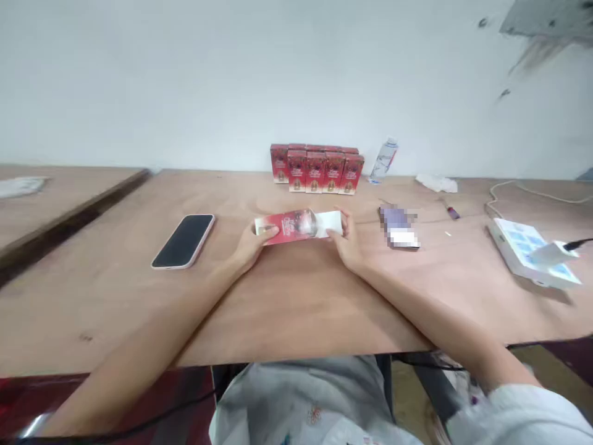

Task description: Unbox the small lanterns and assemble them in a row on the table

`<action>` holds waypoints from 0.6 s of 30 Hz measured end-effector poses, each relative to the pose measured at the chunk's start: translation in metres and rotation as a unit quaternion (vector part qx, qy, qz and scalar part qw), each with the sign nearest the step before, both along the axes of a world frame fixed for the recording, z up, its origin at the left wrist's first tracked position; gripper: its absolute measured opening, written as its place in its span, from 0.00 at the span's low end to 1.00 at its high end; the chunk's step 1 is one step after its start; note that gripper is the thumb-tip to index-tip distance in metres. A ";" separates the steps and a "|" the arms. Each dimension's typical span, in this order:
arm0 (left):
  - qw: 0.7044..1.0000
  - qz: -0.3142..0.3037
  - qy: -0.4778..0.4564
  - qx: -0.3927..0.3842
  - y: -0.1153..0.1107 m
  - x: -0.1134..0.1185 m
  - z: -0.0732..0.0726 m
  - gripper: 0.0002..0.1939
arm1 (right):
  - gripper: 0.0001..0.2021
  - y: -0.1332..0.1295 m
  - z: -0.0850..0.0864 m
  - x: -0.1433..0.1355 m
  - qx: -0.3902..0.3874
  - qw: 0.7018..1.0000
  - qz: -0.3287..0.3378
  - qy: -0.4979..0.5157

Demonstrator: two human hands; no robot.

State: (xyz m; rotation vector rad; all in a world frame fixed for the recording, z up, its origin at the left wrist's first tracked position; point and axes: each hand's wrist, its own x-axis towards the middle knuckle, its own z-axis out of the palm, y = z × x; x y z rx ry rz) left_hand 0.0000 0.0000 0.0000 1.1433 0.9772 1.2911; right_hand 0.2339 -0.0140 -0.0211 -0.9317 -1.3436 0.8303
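Our left hand (pixel 252 247) and right hand (pixel 349 246) pinched one red carton (pixel 290 227), apparently unfinished; red boxes (pixel 315 173), seemingly complete, stood beyond.

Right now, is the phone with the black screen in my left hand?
No, your left hand grips one end of the red box, while that phone lies on the table.

Probably a workroom, judging by the wooden worktable (pixel 296 315), power strip (pixel 516 241) and matching red boxes (pixel 315 173).
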 end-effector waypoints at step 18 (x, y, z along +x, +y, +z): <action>0.991 0.014 -0.128 -0.048 0.001 0.004 0.011 0.24 | 0.10 -0.018 0.010 -0.005 0.060 0.973 -0.064 -0.215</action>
